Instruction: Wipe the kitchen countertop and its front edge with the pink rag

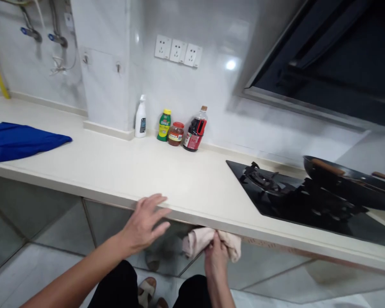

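Rag at the desk's front edge, right hand gripping it

The right hand is pinching a pale pink rag against the underside of the front lip of the desk, fingers closed around the bunched cloth. The rag is lying with its long axis running left to right along the edge, spilling out on both sides of the hand, crumpled and soft-looking. The left hand is resting just to the left of it, fingers spread open and flat, fingertips touching the desk's edge and holding nothing. The right hand is the nearer one, already on the cloth. Further back, bottles are standing against the wall, a blue cloth is lying far left, and a stove with a wok is sitting to the right
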A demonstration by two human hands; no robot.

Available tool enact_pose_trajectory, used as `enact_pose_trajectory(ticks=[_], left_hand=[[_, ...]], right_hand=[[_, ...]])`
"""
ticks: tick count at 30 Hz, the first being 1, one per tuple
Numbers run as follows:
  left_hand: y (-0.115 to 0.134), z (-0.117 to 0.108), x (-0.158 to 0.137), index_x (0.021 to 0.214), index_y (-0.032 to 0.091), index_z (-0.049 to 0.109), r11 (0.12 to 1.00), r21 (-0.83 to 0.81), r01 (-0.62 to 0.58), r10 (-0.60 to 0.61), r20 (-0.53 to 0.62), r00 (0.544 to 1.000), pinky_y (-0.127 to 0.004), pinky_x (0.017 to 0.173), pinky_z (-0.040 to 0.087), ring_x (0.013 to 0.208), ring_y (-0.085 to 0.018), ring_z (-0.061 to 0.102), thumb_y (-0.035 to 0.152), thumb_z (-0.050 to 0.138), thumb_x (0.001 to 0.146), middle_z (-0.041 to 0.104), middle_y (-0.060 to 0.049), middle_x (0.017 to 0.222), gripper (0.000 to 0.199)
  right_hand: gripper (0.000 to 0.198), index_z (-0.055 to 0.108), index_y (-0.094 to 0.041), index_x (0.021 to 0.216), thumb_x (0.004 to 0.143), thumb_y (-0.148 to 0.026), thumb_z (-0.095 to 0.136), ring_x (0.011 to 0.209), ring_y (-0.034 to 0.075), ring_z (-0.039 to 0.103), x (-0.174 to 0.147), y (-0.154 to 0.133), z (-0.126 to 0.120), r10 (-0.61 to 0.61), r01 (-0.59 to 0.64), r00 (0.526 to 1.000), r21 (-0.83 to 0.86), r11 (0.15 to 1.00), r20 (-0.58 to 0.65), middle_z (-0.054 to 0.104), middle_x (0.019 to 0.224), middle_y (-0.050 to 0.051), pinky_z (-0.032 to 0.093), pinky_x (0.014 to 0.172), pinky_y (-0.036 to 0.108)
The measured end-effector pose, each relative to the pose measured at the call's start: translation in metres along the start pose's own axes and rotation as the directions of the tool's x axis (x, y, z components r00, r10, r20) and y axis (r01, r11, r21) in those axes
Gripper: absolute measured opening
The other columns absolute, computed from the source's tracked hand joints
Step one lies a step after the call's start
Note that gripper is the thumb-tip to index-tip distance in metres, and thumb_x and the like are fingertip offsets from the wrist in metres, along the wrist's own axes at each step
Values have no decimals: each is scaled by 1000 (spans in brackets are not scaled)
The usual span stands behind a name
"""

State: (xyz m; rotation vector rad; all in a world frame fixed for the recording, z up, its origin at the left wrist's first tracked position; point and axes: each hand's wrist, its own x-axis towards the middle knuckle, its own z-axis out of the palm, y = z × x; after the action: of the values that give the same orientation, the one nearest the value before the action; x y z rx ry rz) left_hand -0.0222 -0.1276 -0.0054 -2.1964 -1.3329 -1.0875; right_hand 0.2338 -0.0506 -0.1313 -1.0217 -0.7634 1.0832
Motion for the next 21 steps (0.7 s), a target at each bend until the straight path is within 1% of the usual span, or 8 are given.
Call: enact_pose_trajectory(ticks=[3,6,8,10,14,18,20,21], left_hand=[[-48,-45,-27,122,24,67,962,156,223,-206,-119,971,-54,110,37,137,-33,48,34,51,99,59,-14,141,30],[-99,-81,-39,127,23,67,871,270,410,-361,-215,908,-56,113,32,139,-35,46,41,48,100,57,-15,144,37],[-126,-93,-44,128,22,68,808,299,507,-458,-222,861,-57,111,33,139,-36,46,44,44,101,56,-15,146,42],[-143,-95,-48,123,24,71,767,310,561,-527,-193,827,-58,109,34,136,-35,50,43,42,101,61,-14,142,41],[-148,-86,-52,113,28,76,757,344,555,-530,-171,830,-59,108,32,132,-34,54,41,45,100,69,-10,134,36],[-142,-86,-54,113,27,77,773,330,543,-522,-157,838,-56,106,35,139,-35,48,43,48,99,65,-12,139,36],[-141,-88,-55,113,27,77,768,325,552,-533,-153,832,-55,107,35,141,-35,45,43,50,98,63,-12,141,35],[-141,-89,-55,113,27,77,762,327,559,-540,-156,827,-55,107,35,141,-35,45,43,51,98,63,-12,141,35]], right_hand=[[59,65,-20,121,76,-55,77,97,21,69,10,-9,-17,22,-18,998,64,998,-61,74,107,6,58,77,28],[53,66,-24,120,76,-50,79,98,20,70,7,-8,-19,84,-83,996,94,992,-6,74,107,3,59,78,29],[51,66,-26,120,76,-48,81,97,20,70,1,-4,-14,172,-177,984,105,979,54,74,107,2,60,76,30],[50,67,-27,118,75,-47,83,96,20,71,-10,2,-2,259,-269,960,93,959,110,74,107,2,60,76,30],[49,72,-24,112,73,-50,85,104,25,70,-51,16,52,358,-373,893,3,928,272,74,110,6,60,87,37],[59,74,-20,113,77,-66,76,115,32,66,-100,37,128,395,-395,763,-115,911,511,72,117,13,53,100,49],[67,74,-18,114,75,-73,72,116,33,65,-121,52,167,410,-369,692,-196,908,595,72,117,14,50,103,51],[71,74,-18,115,76,-76,69,116,34,65,-131,60,187,409,-337,669,-237,911,621,72,117,15,49,104,52]])
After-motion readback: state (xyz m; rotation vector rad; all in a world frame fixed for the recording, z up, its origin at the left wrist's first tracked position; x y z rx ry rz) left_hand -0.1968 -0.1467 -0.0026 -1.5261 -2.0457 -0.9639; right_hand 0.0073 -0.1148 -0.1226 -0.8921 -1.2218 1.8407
